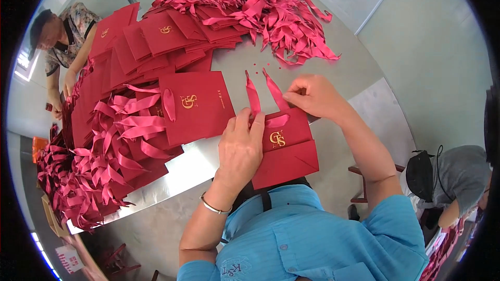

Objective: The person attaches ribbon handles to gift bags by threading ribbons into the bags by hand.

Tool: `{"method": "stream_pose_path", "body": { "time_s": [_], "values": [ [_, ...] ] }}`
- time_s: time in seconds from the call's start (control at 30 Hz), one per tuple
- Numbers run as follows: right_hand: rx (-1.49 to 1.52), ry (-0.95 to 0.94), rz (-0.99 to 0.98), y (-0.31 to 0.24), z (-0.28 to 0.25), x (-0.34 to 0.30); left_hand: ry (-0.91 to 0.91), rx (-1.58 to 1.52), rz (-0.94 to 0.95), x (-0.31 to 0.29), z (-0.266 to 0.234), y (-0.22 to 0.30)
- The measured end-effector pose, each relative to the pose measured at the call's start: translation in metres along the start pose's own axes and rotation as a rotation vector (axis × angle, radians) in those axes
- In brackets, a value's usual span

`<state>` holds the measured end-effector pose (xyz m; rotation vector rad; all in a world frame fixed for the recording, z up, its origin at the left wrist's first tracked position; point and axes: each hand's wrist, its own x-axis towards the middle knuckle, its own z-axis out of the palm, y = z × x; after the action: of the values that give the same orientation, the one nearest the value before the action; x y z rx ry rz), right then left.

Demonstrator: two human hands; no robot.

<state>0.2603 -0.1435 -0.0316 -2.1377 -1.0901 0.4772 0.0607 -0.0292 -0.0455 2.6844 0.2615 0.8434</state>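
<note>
A small flat red paper gift bag (289, 161) with gold lettering lies at the table's front edge, close to my body. My left hand (241, 148) grips its upper left part, fingers at the top edge beside a pink ribbon (252, 92). My right hand (315, 96) is closed at the bag's upper right, thumb and forefinger pinching a second ribbon strand (274, 89). Both strands stretch away from the bag's top, and a short ribbon loop lies across its front. A finished-looking red bag (200, 106) with a ribbon handle lies just left of my left hand.
Stacked red bags (151, 39) and ribbon-handled bags (109, 145) cover the table's left side. A large heap of loose pink ribbons (260, 8) lies at the far side. One person (67, 41) works at the left; another (453, 177) sits at the right.
</note>
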Motion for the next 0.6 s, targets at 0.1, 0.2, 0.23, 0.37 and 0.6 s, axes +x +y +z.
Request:
{"method": "stream_pose_path", "body": {
  "time_s": [0.1,0.2,0.23,0.37,0.6],
  "values": [
    [-0.166,-0.083,0.056,-0.019,-0.003,0.003,-0.063,0.035,0.042,0.01,-0.002,0.004],
    [-0.197,-0.122,0.081,-0.025,0.0,0.008,-0.138,0.044,0.101,0.019,-0.001,0.001],
    [-0.196,-0.123,0.082,-0.024,0.001,0.008,-0.172,0.031,0.123,0.02,0.0,-0.001],
    [-0.052,0.002,0.094,-0.012,0.011,0.003,-0.158,0.002,0.142,0.019,-0.001,-0.002],
    [-0.117,0.248,-0.098,0.0,0.022,0.002,-0.169,-0.003,0.102,0.019,0.001,-0.003]
  ]
}}
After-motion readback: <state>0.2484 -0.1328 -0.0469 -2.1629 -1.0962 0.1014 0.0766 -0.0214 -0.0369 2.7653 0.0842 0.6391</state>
